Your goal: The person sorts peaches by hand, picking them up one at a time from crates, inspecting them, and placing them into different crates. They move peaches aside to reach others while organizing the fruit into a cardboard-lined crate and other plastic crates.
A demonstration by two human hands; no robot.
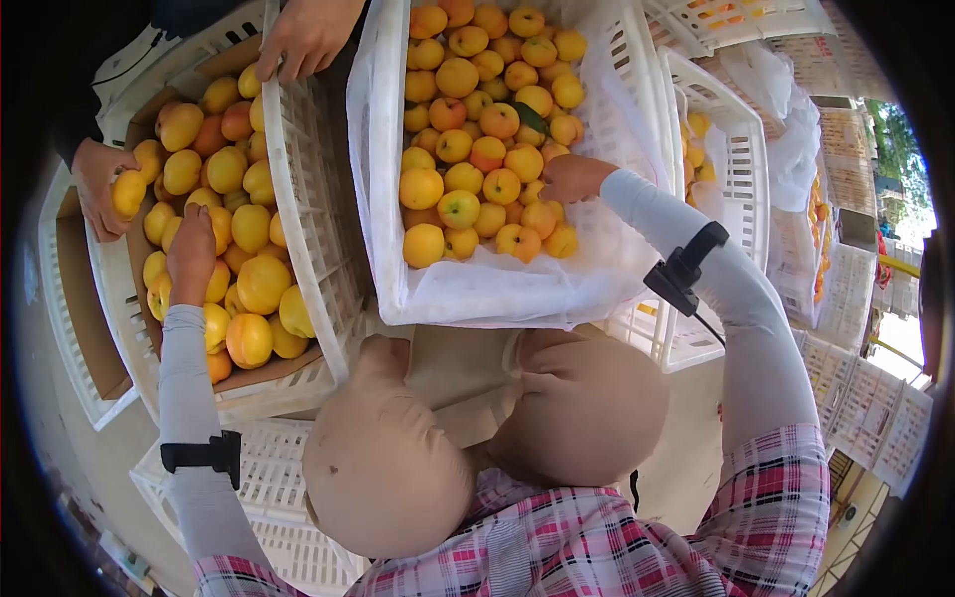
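Observation:
My left hand (191,261) is down among the yellow-orange apricots (251,340) in the left crate (316,224), its fingers closed together. Apricots lie against its fingertips; whether one is inside the grasp is hidden. In the middle, a white crate (398,303) with a white liner (497,289) holds many apricots (455,144), with a green leaf (531,117) among them. My right hand (579,179) reaches in over that crate's right side, fingers curled down against the fruit. What it grips, if anything, is out of sight beneath it.
Another person's hand (99,189) holds an apricot (128,194) at the left crate; that person's other hand (310,38) rests on its rim. More white crates stand at right (741,149) and below left (274,497). My covered knees (388,458) are close in front.

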